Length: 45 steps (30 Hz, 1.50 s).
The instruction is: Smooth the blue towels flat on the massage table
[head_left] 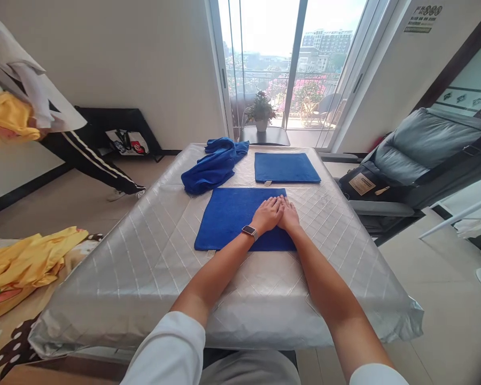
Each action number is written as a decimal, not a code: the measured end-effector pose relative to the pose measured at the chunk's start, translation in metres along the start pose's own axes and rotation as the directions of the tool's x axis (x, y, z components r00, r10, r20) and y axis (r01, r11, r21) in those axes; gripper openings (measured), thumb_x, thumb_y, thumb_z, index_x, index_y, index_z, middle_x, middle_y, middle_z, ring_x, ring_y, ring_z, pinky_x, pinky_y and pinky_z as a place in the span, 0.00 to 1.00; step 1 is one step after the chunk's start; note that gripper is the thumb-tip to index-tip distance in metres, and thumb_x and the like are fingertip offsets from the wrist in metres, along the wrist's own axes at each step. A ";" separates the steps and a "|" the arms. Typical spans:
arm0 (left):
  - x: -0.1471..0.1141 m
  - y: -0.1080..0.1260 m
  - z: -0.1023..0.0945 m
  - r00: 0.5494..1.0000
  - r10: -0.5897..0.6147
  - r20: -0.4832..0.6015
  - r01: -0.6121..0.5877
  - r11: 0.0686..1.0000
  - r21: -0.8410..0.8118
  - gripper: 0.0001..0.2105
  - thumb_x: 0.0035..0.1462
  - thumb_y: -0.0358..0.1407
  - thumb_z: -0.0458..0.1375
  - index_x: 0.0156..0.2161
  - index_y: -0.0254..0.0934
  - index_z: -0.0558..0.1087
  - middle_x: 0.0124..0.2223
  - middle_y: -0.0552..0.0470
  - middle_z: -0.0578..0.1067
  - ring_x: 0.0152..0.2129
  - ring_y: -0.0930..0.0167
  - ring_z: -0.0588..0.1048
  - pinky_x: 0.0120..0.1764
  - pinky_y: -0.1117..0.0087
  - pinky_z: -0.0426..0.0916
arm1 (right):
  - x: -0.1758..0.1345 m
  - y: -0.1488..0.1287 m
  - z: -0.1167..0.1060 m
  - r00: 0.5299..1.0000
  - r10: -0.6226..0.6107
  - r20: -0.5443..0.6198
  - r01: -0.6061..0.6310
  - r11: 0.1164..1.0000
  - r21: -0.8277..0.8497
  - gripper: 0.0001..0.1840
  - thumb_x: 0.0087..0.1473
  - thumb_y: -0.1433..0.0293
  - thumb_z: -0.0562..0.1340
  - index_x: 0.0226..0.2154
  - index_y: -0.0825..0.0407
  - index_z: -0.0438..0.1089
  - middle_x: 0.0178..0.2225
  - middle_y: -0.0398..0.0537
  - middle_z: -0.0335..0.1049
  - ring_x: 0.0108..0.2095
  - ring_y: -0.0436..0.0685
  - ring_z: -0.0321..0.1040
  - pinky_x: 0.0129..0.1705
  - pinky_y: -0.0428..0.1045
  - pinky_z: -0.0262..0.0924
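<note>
A blue towel [228, 219] lies flat on the silver-covered table [152, 272] in front of me. My left hand [268, 214], with a watch on its wrist, rests palm down on the towel's right part, fingers stretched out. Against it, at the towel's right edge, my right hand [289, 215] also lies flat, its fingertips beside the left ones. Behind sits a second blue towel [286, 167], a neat flat rectangle with a small white tag. To its left is a crumpled blue cloth [214, 166] in a loose heap.
At the left, a person [60, 107] holds a yellow cloth [8, 115]. More yellow fabric [32, 262] lies on a patterned surface beside the table. A grey armchair [428, 155] with a black bag stands at the right. A potted plant [261, 112] is before the glass door.
</note>
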State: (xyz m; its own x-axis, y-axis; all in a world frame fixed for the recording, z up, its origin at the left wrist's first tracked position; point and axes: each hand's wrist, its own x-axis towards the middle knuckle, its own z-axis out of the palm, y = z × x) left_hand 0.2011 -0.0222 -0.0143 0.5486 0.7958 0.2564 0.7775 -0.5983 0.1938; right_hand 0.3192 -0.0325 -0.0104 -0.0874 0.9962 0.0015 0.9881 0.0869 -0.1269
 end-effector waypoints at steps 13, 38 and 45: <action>-0.096 -0.125 -0.046 0.915 -0.387 0.116 0.375 0.920 0.113 0.39 0.70 0.57 0.30 0.73 0.30 0.51 0.75 0.41 0.50 0.72 0.62 0.48 0.71 0.56 0.42 | 0.009 -0.003 0.002 0.998 0.060 0.002 -0.060 0.996 0.063 0.38 0.71 0.56 0.40 0.73 0.62 0.44 0.75 0.54 0.37 0.75 0.60 0.34 0.73 0.57 0.32; -0.128 -0.150 -0.059 0.857 -0.513 0.046 0.500 0.850 0.166 0.40 0.69 0.57 0.32 0.73 0.26 0.51 0.74 0.36 0.52 0.71 0.59 0.52 0.71 0.55 0.45 | -0.063 -0.017 -0.006 0.997 0.066 0.046 -0.062 0.995 -0.075 0.35 0.70 0.60 0.40 0.73 0.59 0.45 0.75 0.53 0.39 0.74 0.61 0.37 0.73 0.60 0.35; -0.131 -0.141 -0.067 0.895 -0.436 -0.100 0.447 0.869 0.212 0.38 0.71 0.54 0.34 0.70 0.24 0.57 0.72 0.33 0.57 0.70 0.57 0.56 0.70 0.54 0.45 | -0.073 -0.021 -0.004 0.992 0.088 0.096 -0.083 0.995 -0.053 0.36 0.72 0.58 0.38 0.74 0.58 0.40 0.76 0.51 0.34 0.75 0.60 0.33 0.73 0.60 0.33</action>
State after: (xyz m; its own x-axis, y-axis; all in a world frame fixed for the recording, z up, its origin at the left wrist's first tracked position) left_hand -0.0007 -0.0485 -0.0121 0.1213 0.9634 0.2392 0.9861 -0.1446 0.0820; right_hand 0.3051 -0.1070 -0.0035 -0.0117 0.9945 -0.1045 0.9973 0.0040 -0.0734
